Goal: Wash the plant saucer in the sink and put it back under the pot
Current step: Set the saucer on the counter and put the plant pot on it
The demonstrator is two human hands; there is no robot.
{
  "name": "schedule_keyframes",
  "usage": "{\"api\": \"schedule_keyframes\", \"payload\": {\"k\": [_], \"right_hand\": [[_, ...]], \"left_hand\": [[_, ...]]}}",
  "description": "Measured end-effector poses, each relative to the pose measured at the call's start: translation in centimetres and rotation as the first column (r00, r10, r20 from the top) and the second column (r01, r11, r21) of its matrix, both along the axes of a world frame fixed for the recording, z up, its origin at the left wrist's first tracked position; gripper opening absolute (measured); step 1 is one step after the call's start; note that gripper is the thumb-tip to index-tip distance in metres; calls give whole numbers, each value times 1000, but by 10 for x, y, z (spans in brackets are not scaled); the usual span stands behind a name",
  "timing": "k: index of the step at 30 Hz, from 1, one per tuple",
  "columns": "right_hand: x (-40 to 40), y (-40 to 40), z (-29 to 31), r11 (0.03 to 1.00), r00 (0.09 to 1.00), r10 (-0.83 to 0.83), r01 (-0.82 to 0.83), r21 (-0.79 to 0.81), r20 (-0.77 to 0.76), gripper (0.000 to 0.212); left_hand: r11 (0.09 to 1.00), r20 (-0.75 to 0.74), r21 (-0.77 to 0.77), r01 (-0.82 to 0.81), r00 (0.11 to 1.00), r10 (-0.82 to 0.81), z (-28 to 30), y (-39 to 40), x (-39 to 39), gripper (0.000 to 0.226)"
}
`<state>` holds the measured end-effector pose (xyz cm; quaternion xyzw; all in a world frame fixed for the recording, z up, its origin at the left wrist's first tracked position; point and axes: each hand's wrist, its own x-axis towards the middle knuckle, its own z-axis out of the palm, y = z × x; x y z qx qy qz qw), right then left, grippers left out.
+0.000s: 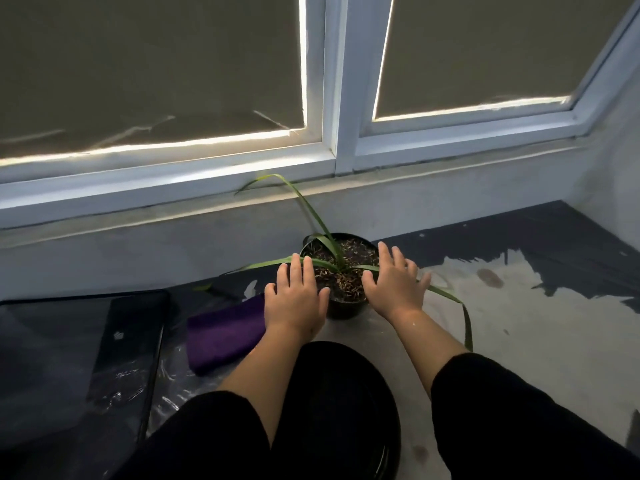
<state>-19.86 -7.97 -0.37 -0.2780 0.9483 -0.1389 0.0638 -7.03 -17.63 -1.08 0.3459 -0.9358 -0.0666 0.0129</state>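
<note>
A black pot (346, 308) with dark soil and a few long green leaves (308, 206) stands on the floor below the window. My left hand (294, 299) hovers at the pot's left side, fingers spread and straight. My right hand (394, 282) is over the pot's right rim, fingers likewise spread, holding nothing. A round black saucer (349, 403) lies on the floor nearer to me, between my forearms, partly hidden by my sleeves. The pot does not stand on the saucer.
A folded purple cloth (221, 336) lies left of the pot. A dark flat panel under clear plastic (79, 358) fills the left floor. The window sill wall (207, 233) runs behind the pot. Patchy grey and dark floor (540, 327) extends right.
</note>
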Motion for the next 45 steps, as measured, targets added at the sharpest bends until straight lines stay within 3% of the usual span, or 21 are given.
{"api": "schedule_keyframes", "payload": {"k": [5,12,20,32,45], "right_hand": [[-11,-9,-14,998,997,-23,27,-59,69,63],[-13,-8,-21,984,997,2,11,-180,72,61],[-7,-4,-15,973,994,17,9,-232,111,60],[21,11,28,935,997,46,-23,-353,58,60],[97,53,60,922,999,38,-29,-387,14,62]], "left_hand": [[998,-42,50,-31,999,33,-17,-3,-9,70],[924,-326,381,34,940,100,-24,7,-14,66],[897,-446,437,70,883,148,-17,14,-10,61],[875,-613,483,31,725,312,12,27,11,62],[891,-688,453,35,649,324,50,67,89,60]]}}
